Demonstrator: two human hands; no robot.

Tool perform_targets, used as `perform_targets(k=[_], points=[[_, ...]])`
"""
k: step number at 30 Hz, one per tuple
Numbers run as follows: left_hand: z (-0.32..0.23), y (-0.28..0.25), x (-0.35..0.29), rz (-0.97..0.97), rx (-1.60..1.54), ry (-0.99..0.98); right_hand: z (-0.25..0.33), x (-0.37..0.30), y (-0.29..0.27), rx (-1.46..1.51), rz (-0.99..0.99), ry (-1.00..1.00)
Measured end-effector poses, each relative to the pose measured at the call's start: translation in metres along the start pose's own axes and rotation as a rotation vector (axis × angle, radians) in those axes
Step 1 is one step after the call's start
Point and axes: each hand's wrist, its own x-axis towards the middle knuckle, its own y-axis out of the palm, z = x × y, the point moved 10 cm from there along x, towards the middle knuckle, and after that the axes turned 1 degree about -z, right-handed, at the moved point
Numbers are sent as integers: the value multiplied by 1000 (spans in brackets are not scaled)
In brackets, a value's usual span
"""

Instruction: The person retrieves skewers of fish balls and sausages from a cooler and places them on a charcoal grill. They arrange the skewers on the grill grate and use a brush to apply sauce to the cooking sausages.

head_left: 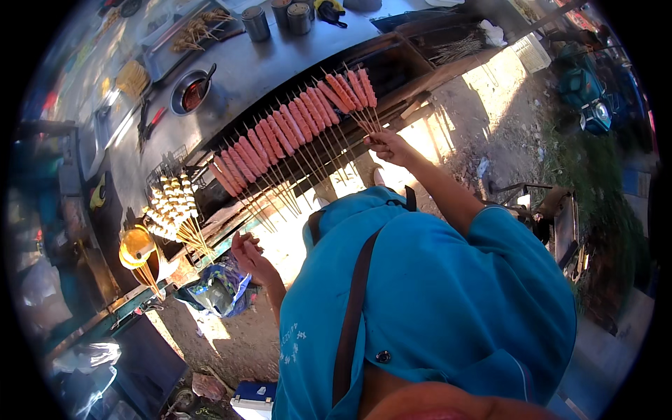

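A long row of pink sausage skewers (280, 134) lies side by side across the narrow grill trough (413, 49), bare sticks pointing toward me. At the row's right end, my right hand (390, 147) is closed around the stick ends of several sausage skewers (348, 91), which fan out from it. My left hand (253, 260) is raised below the row's left end, fingers loosely bent and apart, with nothing seen in it. Nearest to it are a bunch of skewers with pale chunks (171, 206) and a blue patterned bag (222, 287).
On the metal counter (241, 77) stand a pot of red sauce (190, 92) with a ladle, red-handled tongs (155, 120), metal canisters (255, 24) and a tray of skewers (199, 31). A yellow container (136, 248) holding sticks is at the left. Thin bare skewers (458, 49) lie at the grill's right.
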Motion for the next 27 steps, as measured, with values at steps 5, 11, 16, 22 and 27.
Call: perform_targets(k=[5,11,16,22,27], points=[[-62,146,-31,468,-189,-18,11,9,-13,-207,-1,-49],[0,303,-91,856,-178,-473,11,21,-21,-324,-20,-86],[34,347,-108,800,22,-586,16,27,-29,-412,-68,-106],[35,352,-108,657,-63,-674,25,24,-30,-521,-118,-105],[35,345,-108,642,-92,-680,23,28,-35,-484,-123,-117]])
